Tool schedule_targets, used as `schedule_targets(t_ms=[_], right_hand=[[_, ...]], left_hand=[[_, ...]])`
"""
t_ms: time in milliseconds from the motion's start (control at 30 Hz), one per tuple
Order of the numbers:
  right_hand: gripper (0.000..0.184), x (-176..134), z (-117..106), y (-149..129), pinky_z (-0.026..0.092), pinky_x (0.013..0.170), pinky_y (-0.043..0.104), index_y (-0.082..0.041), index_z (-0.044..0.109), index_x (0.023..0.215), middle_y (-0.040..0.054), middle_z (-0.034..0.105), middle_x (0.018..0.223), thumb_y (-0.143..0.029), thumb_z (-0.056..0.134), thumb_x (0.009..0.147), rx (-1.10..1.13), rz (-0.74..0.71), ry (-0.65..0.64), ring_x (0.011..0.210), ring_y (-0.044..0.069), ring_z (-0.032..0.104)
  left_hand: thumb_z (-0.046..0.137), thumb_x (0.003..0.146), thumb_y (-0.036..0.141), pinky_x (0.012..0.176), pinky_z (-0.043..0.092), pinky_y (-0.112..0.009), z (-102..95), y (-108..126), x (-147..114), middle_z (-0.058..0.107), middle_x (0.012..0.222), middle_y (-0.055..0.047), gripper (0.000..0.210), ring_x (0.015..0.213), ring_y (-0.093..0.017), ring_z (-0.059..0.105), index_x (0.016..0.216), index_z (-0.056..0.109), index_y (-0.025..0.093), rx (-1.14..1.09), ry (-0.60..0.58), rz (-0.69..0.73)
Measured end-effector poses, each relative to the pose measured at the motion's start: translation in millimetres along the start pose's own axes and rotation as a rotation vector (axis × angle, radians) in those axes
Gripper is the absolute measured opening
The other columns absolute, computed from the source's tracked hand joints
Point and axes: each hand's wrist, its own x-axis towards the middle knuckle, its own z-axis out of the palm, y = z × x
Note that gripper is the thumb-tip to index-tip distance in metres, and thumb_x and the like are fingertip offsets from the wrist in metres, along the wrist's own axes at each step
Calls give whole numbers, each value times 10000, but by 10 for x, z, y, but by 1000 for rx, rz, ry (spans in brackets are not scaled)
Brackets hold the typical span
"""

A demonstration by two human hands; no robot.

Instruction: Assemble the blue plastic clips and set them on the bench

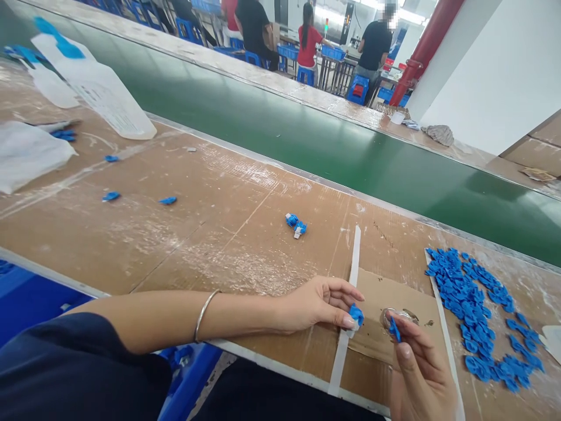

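Observation:
My left hand [326, 301] pinches a small crumpled blue piece [356, 316] between thumb and fingers, just over a strip of white tape [355, 251]. In my right hand [423, 365], thumb and fingertips hold another small blue piece [394, 329]. Behind its fingertips, partly hidden, a round shiny item [388, 316] rests on a brown cardboard sheet [394, 286]. Right of my hands lies a wide pile of similar blue pieces [464, 298]. Two small blue-and-white bundles [296, 224] sit on the table beyond my left hand.
A green conveyor belt [280, 131] runs behind the cardboard-covered table [175, 234]. White bottle-shaped sheets [100, 96] and a white bag [30, 155] lie at the left, near loose blue pieces [111, 196]. Several people work in the background, beside a red pipe [425, 52].

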Motion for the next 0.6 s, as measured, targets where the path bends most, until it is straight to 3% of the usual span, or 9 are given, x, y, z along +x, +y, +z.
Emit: schedule_targets(t_ms=[167,367,467,600], right_hand=[[192,-5,308,20,570,800,180,-236,755,961,46,728,958,-347,822,818,164,103,70,890,158,706],[219,-73,316,172,593,768,238,-213,745,1040,84,717,1028,-275,787,834,80,104,20,893,199,707],[216,-104,323,227,593,790,299,-212,732,1079,81,706,1071,-227,743,864,-52,-13,-13,931,223,696],[283,-105,375,236,520,820,341,-264,695,1182,55,682,1138,-164,672,918,-420,-370,-59,969,228,654]], left_hand=[[982,489,266,750,509,-257,7,5,-4,699,907,-46,565,812,-136,652,961,698,142,-33,3,31],[999,431,290,821,493,-282,-7,-6,20,712,924,-63,596,819,-136,643,916,694,127,-41,4,43],[991,467,285,816,491,-281,-9,-18,24,714,910,-57,548,806,-130,641,901,696,127,-53,15,39],[994,452,268,776,491,-252,-35,-51,49,717,873,-45,532,785,-121,640,878,707,130,-82,38,41]])
